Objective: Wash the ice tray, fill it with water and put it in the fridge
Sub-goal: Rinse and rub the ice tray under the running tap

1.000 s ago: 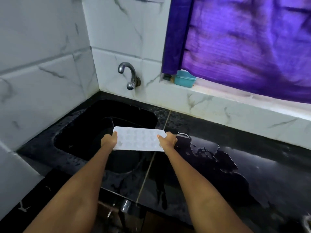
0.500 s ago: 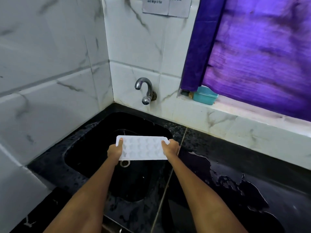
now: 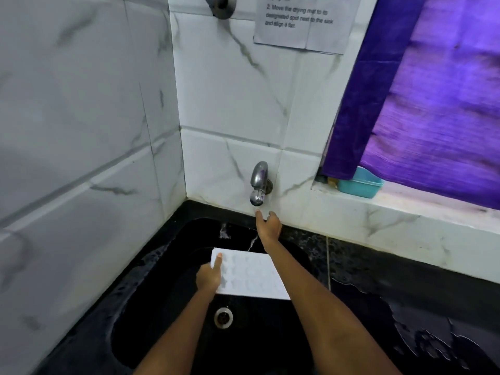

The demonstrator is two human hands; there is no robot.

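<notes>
A white ice tray [image 3: 251,276] with moulded star and round cells hangs level over the black sink [image 3: 151,301]. My left hand [image 3: 209,276] grips its left end, thumb lying on top. My right hand [image 3: 267,226] is off the tray, fingers apart, stretched up just under the steel tap [image 3: 259,182] on the back wall. My right forearm crosses over the tray's right end and hides that corner. The drain [image 3: 223,317] shows below the tray.
White marble-look tiles wall the sink on the left and back. The black counter [image 3: 405,307] at right is wet with puddles. A teal tub [image 3: 358,184] sits on the window ledge under a purple curtain [image 3: 433,104]. A paper note [image 3: 300,21] is stuck above the tap.
My right hand let go of the tray's right end and reached up to the tap. The left hand alone now holds the tray, deeper over the sink. The view moved closer.
</notes>
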